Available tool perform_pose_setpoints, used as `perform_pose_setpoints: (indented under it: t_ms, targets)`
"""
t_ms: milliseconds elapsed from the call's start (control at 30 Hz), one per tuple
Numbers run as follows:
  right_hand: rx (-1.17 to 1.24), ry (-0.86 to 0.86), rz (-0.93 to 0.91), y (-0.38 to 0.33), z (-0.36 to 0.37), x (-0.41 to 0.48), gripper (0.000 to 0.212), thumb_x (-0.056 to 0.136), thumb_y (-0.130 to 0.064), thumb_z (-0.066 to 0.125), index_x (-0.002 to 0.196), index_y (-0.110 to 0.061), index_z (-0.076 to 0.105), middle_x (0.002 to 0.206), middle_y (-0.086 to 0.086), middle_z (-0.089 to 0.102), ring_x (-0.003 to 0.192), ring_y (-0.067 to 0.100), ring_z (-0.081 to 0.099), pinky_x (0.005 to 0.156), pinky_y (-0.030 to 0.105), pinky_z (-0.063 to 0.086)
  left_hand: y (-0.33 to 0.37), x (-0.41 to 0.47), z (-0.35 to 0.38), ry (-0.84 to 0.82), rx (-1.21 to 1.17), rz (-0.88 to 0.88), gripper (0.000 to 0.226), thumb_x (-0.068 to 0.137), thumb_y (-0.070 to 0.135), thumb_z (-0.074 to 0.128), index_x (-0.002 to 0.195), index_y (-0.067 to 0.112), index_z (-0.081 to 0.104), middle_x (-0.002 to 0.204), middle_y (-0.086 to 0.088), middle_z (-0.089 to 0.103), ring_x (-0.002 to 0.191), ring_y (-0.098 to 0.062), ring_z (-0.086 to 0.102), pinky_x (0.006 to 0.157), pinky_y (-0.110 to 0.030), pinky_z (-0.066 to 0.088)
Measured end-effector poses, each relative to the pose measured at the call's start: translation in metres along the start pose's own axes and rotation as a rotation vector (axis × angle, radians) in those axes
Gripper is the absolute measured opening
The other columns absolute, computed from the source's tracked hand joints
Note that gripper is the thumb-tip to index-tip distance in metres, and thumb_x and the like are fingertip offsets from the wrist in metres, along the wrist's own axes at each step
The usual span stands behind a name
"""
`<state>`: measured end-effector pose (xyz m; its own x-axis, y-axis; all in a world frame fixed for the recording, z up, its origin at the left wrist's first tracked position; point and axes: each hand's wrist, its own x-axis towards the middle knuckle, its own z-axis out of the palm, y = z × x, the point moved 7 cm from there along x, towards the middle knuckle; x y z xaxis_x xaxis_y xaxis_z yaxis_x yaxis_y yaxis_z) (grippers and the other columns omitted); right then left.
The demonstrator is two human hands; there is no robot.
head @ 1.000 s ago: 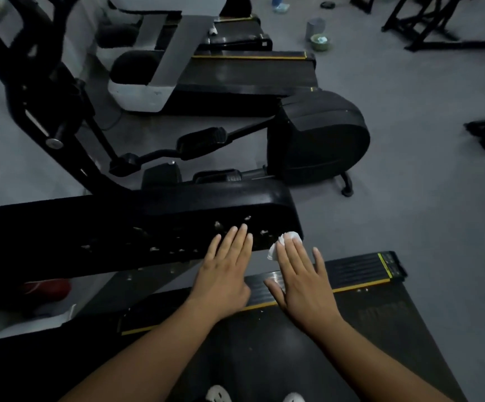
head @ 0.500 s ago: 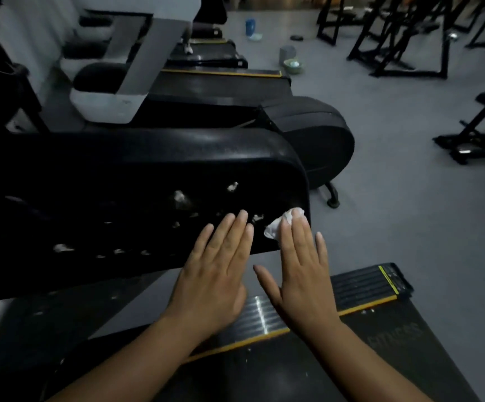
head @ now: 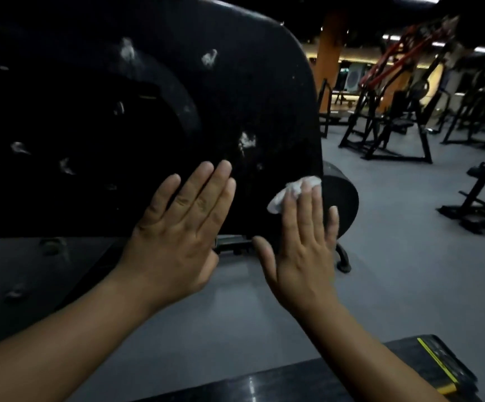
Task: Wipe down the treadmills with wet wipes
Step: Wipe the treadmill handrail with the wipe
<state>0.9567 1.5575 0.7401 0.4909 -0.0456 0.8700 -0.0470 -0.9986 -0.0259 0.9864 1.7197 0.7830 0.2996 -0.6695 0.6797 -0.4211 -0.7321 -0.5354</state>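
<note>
Pressing a crumpled wet wipe (head: 293,190) flat-fingered against the black console panel (head: 235,97), the right hand (head: 300,250) works its edge; the left hand (head: 181,230), open too, likely steadies the panel.

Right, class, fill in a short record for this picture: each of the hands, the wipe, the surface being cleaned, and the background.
Left: left hand lies flat on the black panel, fingers straight, holding nothing
Right: right hand presses a white wet wipe against the panel near its right edge
Surface: white smears scattered across the panel
Foreground: treadmill deck with a yellow stripe, bottom right
Background: black exercise frames on a grey floor
</note>
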Motion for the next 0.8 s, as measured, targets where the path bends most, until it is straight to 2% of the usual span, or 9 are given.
perform_pose_setpoints:
  t_ms: [67,200,233,300,367,467,533,700,800]
  targets:
    - [0.075,0.044,0.011,-0.013,-0.007,0.021,0.075,0.105,-0.057,0.026,0.158,-0.007,0.009,0.166,0.014,0.007,0.155,0.03,0.004,0.124,0.055,0.007,0.0,0.002,0.001,0.017,0.013,0.003,0.092,0.077,0.03,0.053,0.158,0.001,0.019,0.167,-0.018,0.012,0.155,-0.032,0.011,0.125,-0.048,-0.001]
    - [-0.019,-0.04,-0.358,-0.028,0.012,-0.019,0.082,0.101,-0.056,0.043,0.161,-0.012,0.011,0.169,0.007,0.001,0.156,0.025,0.008,0.124,0.053,0.008,0.0,-0.001,-0.001,0.04,0.014,0.01,0.092,0.076,0.03,0.052,0.158,0.002,0.021,0.167,-0.017,0.013,0.155,-0.031,0.012,0.125,-0.048,0.0]
    - [-0.049,-0.028,-0.351,-0.015,0.011,-0.021,0.081,0.1,-0.056,0.044,0.161,-0.012,0.012,0.169,0.005,0.0,0.156,0.024,0.009,0.124,0.054,0.009,0.0,-0.001,-0.001,0.038,0.016,0.009,0.091,0.076,0.03,0.05,0.158,0.002,0.021,0.167,-0.016,0.013,0.155,-0.03,0.012,0.125,-0.048,0.001]
    - [-0.042,0.036,-0.195,0.005,-0.004,0.005,0.077,0.103,-0.057,0.035,0.16,-0.01,0.014,0.168,0.008,0.006,0.155,0.026,0.01,0.123,0.056,0.01,0.001,0.0,0.001,0.035,0.034,0.003,0.091,0.077,0.031,0.047,0.158,0.002,0.019,0.167,-0.016,0.012,0.155,-0.031,0.011,0.125,-0.048,0.0]
    - [0.023,0.082,-0.088,-0.002,-0.019,0.039,0.075,0.104,-0.058,0.028,0.158,-0.008,0.014,0.166,0.012,0.008,0.155,0.029,0.009,0.123,0.056,0.008,0.003,0.001,0.001,0.025,0.038,0.0,0.091,0.077,0.032,0.047,0.159,0.003,0.018,0.167,-0.016,0.011,0.155,-0.031,0.01,0.125,-0.049,0.0]
    - [0.02,0.012,-0.334,-0.036,-0.007,0.021,0.078,0.101,-0.057,0.038,0.158,-0.009,0.016,0.167,0.012,0.005,0.155,0.029,0.008,0.123,0.055,0.01,0.001,0.0,-0.003,0.013,0.014,-0.001,0.092,0.078,0.032,0.05,0.159,0.002,0.018,0.168,-0.016,0.011,0.155,-0.03,0.009,0.125,-0.048,0.0]
    - [-0.077,-0.024,-0.431,-0.025,0.004,-0.005,0.078,0.099,-0.055,0.045,0.158,-0.012,0.018,0.169,0.007,0.001,0.156,0.025,0.009,0.123,0.055,0.011,-0.001,0.0,-0.004,0.012,0.012,0.018,0.088,0.08,0.031,0.046,0.159,0.002,0.018,0.168,-0.016,0.011,0.155,-0.03,0.011,0.125,-0.047,0.001]
    - [-0.013,0.088,-0.136,-0.009,-0.022,0.043,0.075,0.103,-0.057,0.031,0.158,-0.009,0.015,0.167,0.014,0.009,0.155,0.03,0.009,0.123,0.055,0.008,0.0,-0.001,-0.007,0.0,0.016,0.031,0.089,0.078,0.032,0.046,0.158,0.002,0.021,0.167,-0.016,0.011,0.155,-0.031,0.012,0.125,-0.049,0.002]
    - [-0.002,0.039,-0.339,-0.035,-0.007,0.02,0.075,0.102,-0.056,0.037,0.159,-0.014,0.015,0.167,0.015,0.009,0.155,0.031,0.009,0.123,0.055,0.009,0.0,-0.002,-0.022,0.048,-0.062,0.003,0.085,0.079,0.029,0.046,0.156,0.001,0.027,0.167,-0.017,0.015,0.154,-0.031,0.015,0.124,-0.053,0.013]
